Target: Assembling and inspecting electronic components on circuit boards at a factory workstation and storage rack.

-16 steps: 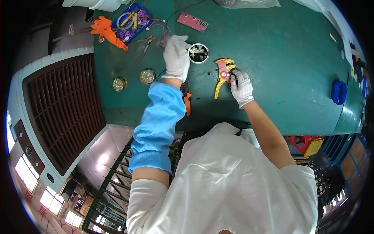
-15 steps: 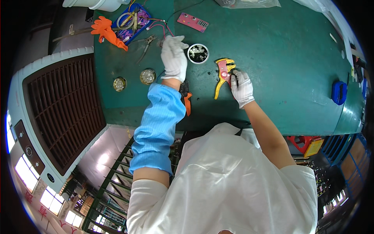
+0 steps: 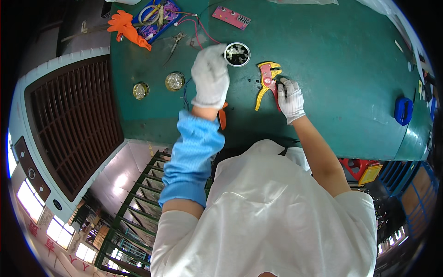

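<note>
My left hand [image 3: 211,76], in a white glove with a blue sleeve over the forearm, is raised above the green table, just left of a round tin [image 3: 237,64] of small white connectors. Its fingers are curled in and blurred; what they may hold is hidden. Under that wrist shows the orange handle [image 3: 222,117] of a tool, the rest mostly covered. My right hand [image 3: 291,99], also gloved, rests with loosely bent, parted fingers against the red handle of a yellow-and-red wire stripper [image 3: 267,81]. Red wires [image 3: 197,30] lie beyond my left hand.
Two round containers [image 3: 174,81] of small shiny parts stand left of my left hand. Cutting pliers [image 3: 174,47], an orange glove [image 3: 127,30], a blue tray [image 3: 161,32] and a pink display board [image 3: 231,17] lie farther away. A blue object [image 3: 403,111] sits far right.
My left hand has drawn back from the red wires, its fingers curling in beside the tin. My right hand stays beside the wire stripper. The whole view has shifted slightly.
</note>
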A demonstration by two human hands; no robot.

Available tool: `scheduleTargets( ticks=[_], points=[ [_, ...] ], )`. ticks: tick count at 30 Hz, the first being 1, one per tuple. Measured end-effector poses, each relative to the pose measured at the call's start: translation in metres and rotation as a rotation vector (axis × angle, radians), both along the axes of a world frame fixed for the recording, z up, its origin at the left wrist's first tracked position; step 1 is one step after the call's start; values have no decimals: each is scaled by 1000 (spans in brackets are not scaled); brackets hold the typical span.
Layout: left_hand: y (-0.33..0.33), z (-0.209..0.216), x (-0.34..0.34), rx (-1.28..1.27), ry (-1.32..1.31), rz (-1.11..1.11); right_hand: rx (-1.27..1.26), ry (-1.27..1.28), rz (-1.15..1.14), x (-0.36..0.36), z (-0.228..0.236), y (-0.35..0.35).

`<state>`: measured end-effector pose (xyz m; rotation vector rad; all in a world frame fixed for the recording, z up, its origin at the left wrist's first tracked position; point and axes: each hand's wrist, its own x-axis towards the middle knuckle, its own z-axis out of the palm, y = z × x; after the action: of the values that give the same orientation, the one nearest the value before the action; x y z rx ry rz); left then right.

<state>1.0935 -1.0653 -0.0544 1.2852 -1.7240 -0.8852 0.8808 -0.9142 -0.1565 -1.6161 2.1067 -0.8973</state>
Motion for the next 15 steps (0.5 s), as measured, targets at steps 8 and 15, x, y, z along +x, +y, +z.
scheduleTargets(
  ticks=[8,15],
  points=[
    [-37,-4,-41,-437,-377,-164,-33,37,-15,1,12,-2],
    [-21,-4,-21,-535,-248,-128,5,3,-45,-5,7,5]
  ],
)
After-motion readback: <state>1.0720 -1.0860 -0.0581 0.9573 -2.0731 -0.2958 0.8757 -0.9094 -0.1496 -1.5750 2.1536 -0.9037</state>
